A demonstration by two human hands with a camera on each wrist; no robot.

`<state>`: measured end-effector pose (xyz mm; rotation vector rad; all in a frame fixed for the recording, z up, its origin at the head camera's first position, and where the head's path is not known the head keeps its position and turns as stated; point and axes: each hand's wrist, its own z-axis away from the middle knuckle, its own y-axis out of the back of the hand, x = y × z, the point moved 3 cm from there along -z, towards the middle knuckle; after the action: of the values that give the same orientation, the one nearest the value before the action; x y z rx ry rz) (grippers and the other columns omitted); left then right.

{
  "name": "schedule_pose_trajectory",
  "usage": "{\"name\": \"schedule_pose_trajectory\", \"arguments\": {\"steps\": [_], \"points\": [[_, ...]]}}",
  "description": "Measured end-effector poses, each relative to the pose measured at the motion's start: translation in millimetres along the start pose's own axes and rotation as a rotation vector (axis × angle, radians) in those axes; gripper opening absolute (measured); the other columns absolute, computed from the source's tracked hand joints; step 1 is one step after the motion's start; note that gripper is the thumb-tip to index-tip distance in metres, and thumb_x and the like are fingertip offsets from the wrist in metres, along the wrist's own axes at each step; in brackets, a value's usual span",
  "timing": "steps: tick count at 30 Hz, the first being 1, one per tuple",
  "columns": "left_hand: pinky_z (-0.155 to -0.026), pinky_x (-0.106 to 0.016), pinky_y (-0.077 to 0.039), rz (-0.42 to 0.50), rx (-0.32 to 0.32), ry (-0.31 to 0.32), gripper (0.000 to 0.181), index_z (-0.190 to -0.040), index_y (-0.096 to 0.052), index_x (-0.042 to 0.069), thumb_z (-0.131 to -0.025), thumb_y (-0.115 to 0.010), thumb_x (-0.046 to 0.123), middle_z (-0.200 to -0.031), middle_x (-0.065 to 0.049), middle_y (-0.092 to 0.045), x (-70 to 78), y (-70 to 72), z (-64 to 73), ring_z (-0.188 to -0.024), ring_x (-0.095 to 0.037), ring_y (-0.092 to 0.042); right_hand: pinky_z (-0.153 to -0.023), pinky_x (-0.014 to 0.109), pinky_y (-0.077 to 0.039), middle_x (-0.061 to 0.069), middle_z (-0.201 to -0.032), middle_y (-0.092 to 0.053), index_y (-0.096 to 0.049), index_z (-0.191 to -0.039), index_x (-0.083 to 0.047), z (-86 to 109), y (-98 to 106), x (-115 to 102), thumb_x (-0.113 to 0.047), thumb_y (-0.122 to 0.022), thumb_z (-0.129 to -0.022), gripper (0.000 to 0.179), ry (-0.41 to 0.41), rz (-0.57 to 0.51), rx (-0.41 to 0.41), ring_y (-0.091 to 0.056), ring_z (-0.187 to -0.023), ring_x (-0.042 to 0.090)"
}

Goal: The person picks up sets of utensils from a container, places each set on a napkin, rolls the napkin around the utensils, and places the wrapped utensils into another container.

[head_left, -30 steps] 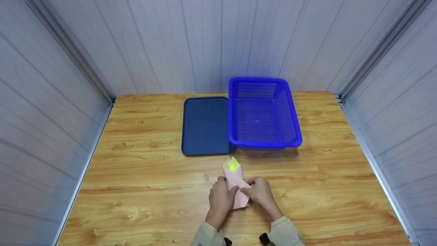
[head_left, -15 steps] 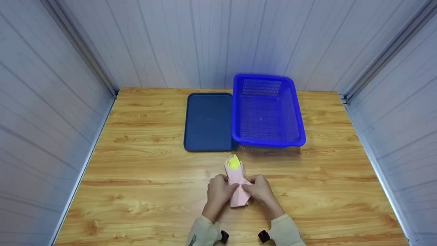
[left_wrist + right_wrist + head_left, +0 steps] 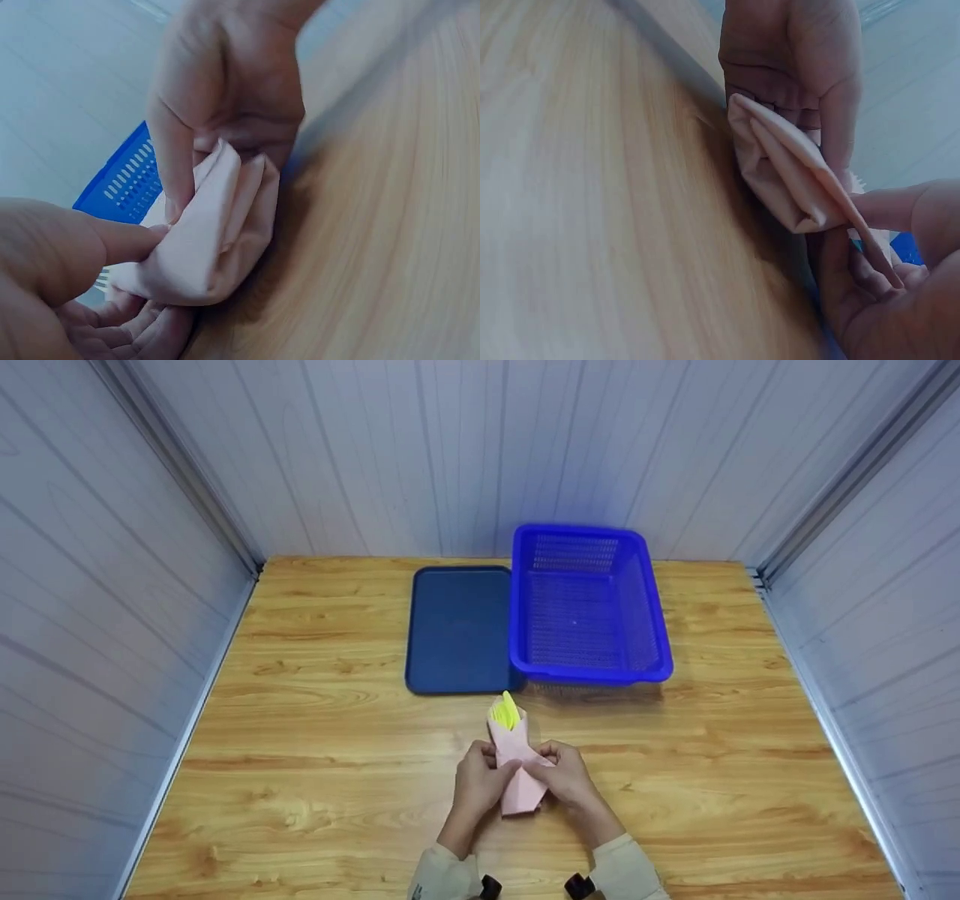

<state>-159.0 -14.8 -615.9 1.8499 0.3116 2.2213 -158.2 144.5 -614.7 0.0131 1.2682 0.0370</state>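
A folded pink napkin [image 3: 516, 780] is held between both hands above the near middle of the table. Yellow cutlery [image 3: 507, 712] pokes out of its far end; a fork's tines and a rounded handle or blade show, the rest hidden in the cloth. My left hand [image 3: 478, 777] pinches the napkin's left side, thumb on top and fingers curled beneath. From the right, my right hand [image 3: 568, 775] grips the other edge the same way, its thumb near the left one. Both wrist views show the folded layers at the napkin's near end [image 3: 214, 240].
A dark blue tray [image 3: 459, 630] lies flat at the back of the wooden table [image 3: 315, 765]. Beside it on the right, a blue perforated basket [image 3: 577, 622] overlaps the tray's edge. Pale panel walls [image 3: 405, 457] enclose the back and both sides.
Both hands keep their pinch on the napkin while it shifts and tilts slightly. The yellow cutlery sticks out differently, a narrow piece now standing higher. The head view has shifted a little.
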Motion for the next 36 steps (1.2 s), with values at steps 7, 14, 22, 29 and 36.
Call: {"name": "schedule_pose_trajectory", "arguments": {"steps": [7, 14, 22, 29, 36], "points": [[-0.079, -0.032, -0.055, 0.628, -0.221, 0.216, 0.049, -0.128, -0.048, -0.018, -0.091, -0.067, 0.008, -0.103, -0.018, -0.069, -8.8, -6.5, 4.2, -0.093, -0.023, -0.067, -0.059, 0.025, -0.052, 0.008, -0.079, -0.065, -0.059, -0.096, 0.008, 10.5, 4, -7, 0.002, -0.071, -0.084, 0.018, -0.016, -0.103, -0.027, -0.063, -0.068, 0.015], [-0.087, -0.035, -0.052, 0.853, -0.234, 0.248, 0.045, -0.130, -0.049, -0.015, -0.094, -0.063, 0.009, -0.113, -0.018, -0.065, -1.6, -10.0, 10.5, -0.102, -0.025, -0.065, -0.062, 0.026, -0.053, 0.009, -0.086, -0.064, -0.055, -0.096, 0.007, 19.6, 2, -13, 0.003, -0.068, -0.086, 0.017, 0.042, -0.227, -0.018, -0.063, -0.072, 0.016], [-0.091, -0.034, -0.050, 1.051, -0.192, 0.193, 0.043, -0.127, -0.045, -0.019, -0.094, -0.060, 0.003, -0.112, -0.018, -0.064, 13.4, -12.1, 16.5, -0.104, -0.022, -0.063, -0.061, 0.027, -0.053, 0.007, -0.086, -0.062, -0.052, -0.093, -0.001, 32.0, -11, -16, -0.003, -0.067, -0.090, 0.015, 0.087, -0.417, 0.153, -0.062, -0.074, 0.015], [-0.090, -0.034, -0.051, 1.088, -0.181, 0.194, 0.038, -0.124, -0.046, -0.019, -0.094, -0.059, 0.000, -0.107, -0.017, -0.065, 15.8, -10.4, 19.6, -0.100, -0.022, -0.065, -0.056, 0.018, -0.038, 0.011, -0.073, -0.043, -0.044, -0.085, 0.007, 39.6, -10, -23, 0.007, -0.081, -0.072, 0.039, 0.396, -0.226, 0.443, -0.044, -0.065, 0.014], [-0.088, -0.034, -0.051, 1.028, -0.079, 0.152, 0.039, -0.123, -0.048, -0.019, -0.092, -0.061, -0.001, -0.111, -0.020, -0.065, 21.7, -8.3, 25.4, -0.101, -0.024, -0.065, -0.055, 0.020, -0.040, 0.004, -0.072, -0.060, -0.069, -0.078, -0.006, 54.1, -9, -44, -0.007, -0.087, -0.070, 0.020, 0.856, 0.404, 0.568, -0.052, -0.060, 0.019]]}}
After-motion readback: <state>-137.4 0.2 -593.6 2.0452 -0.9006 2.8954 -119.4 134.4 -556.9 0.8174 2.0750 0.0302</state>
